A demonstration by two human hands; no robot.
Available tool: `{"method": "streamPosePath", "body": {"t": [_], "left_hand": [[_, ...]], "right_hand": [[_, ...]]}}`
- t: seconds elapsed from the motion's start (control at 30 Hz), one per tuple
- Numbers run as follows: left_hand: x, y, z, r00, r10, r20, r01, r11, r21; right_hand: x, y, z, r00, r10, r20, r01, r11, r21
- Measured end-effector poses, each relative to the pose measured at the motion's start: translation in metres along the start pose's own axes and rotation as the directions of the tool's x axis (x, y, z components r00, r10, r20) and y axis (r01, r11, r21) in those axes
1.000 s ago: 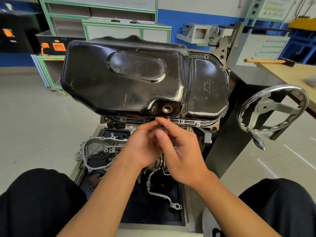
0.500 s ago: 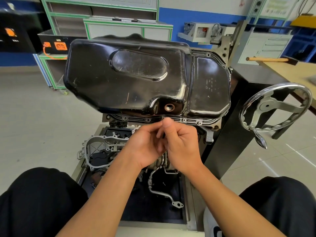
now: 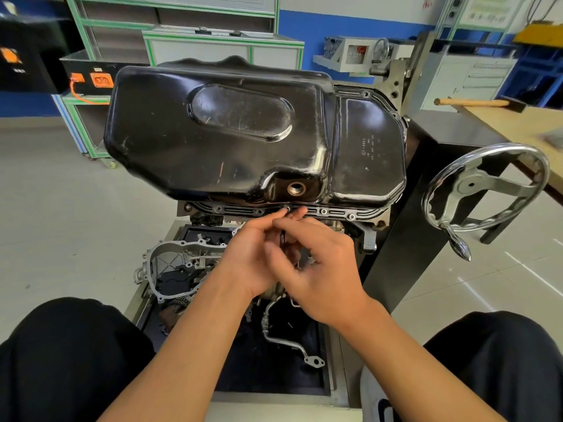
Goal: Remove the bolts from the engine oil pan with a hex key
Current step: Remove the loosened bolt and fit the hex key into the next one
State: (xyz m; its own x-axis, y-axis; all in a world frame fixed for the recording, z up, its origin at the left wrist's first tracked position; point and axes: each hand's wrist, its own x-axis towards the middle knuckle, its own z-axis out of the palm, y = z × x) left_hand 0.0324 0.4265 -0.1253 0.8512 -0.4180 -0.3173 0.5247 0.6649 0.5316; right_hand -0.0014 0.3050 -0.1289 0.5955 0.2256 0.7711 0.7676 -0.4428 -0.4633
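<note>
The right hand [image 3: 320,266] pinches the hex key [image 3: 282,238]; the left hand [image 3: 249,257] lays straight fingers [image 3: 294,213] against the bolt [image 3: 287,208] on the oil pan [image 3: 243,132] flange. Seated shallow, the key could slip and round the socket

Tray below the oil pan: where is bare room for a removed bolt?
The tray is bare between the pipe and the front rim. Its left and back are crowded with the cover and small loose parts.
</note>
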Motion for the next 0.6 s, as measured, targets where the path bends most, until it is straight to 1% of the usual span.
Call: {"method": "streamPosePath", "body": {"t": [0.07, 0.13, 0.2, 0.23, 0.3, 0.37, 0.4, 0.47, 0.53, 0.6], "left_hand": [[-0.001, 0.001, 0.002, 1.000, -0.002, -0.003, 0.002, 1.000, -0.025], [-0.001, 0.000, 0.004, 0.999, 0.031, -0.033, -0.031, 0.999, -0.011], [-0.001, 0.000, 0.006, 0.996, 0.071, -0.058, -0.070, 0.997, 0.023], [-0.001, 0.000, 0.006, 0.995, 0.084, -0.063, -0.081, 0.996, 0.038], [-0.001, -0.001, 0.006, 0.994, 0.087, -0.061, -0.083, 0.995, 0.061], [0.001, -0.003, 0.004, 0.996, 0.078, -0.049, -0.075, 0.995, 0.064], [0.002, -0.003, 0.002, 0.996, 0.076, -0.043, -0.073, 0.995, 0.063], [0.004, -0.004, -0.001, 0.997, 0.073, -0.037, -0.071, 0.996, 0.054], [0.005, -0.003, -0.004, 0.997, 0.062, -0.043, -0.061, 0.998, 0.032], [0.004, -0.002, -0.006, 0.999, 0.022, -0.049, -0.023, 1.000, -0.015]], "right_hand": [[-0.002, 0.004, -0.001, 1.000, 0.007, 0.017, -0.008, 0.998, 0.069], [-0.002, 0.006, -0.001, 0.994, 0.109, 0.027, -0.113, 0.970, 0.217], [0.000, 0.005, 0.000, 0.963, 0.258, 0.077, -0.265, 0.866, 0.424], [0.003, 0.002, 0.002, 0.946, 0.310, 0.098, -0.316, 0.804, 0.504], [0.009, -0.003, 0.004, 0.910, 0.394, 0.132, -0.388, 0.695, 0.606], [0.015, -0.006, 0.006, 0.872, 0.465, 0.151, -0.444, 0.624, 0.643], [0.017, -0.006, 0.006, 0.863, 0.483, 0.147, -0.455, 0.620, 0.639], [0.018, -0.006, 0.006, 0.867, 0.482, 0.126, -0.454, 0.662, 0.596], [0.014, -0.007, 0.006, 0.888, 0.445, 0.117, -0.436, 0.732, 0.523], [0.008, -0.008, 0.006, 0.907, 0.401, 0.126, -0.417, 0.825, 0.381]]}}
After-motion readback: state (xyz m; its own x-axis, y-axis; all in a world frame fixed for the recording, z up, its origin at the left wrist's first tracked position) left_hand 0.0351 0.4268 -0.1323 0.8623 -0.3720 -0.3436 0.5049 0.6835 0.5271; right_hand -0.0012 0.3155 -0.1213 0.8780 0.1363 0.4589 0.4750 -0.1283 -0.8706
